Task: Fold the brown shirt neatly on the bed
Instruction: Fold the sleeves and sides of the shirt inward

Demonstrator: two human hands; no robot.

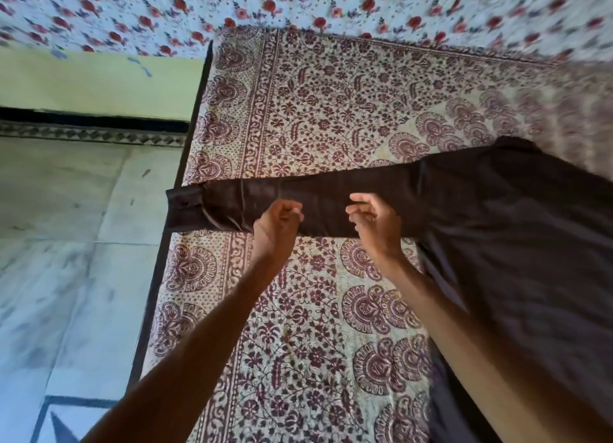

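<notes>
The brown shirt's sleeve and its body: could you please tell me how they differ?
The sleeve lies narrow, straight and fairly smooth; the body spreads wide and rumpled. The sleeve's cuff overhangs the bed's edge; the body lies away from that edge. Both are dark brown, on the patterned bedspread.

A single wide-angle view from the person's head looks forward and steeply down onto the bed [331,111] at close range. The left hand [276,225] and right hand [378,223] sit mid-frame. The floor [66,227] fills the left side, and the frame edges are blurred.
</notes>
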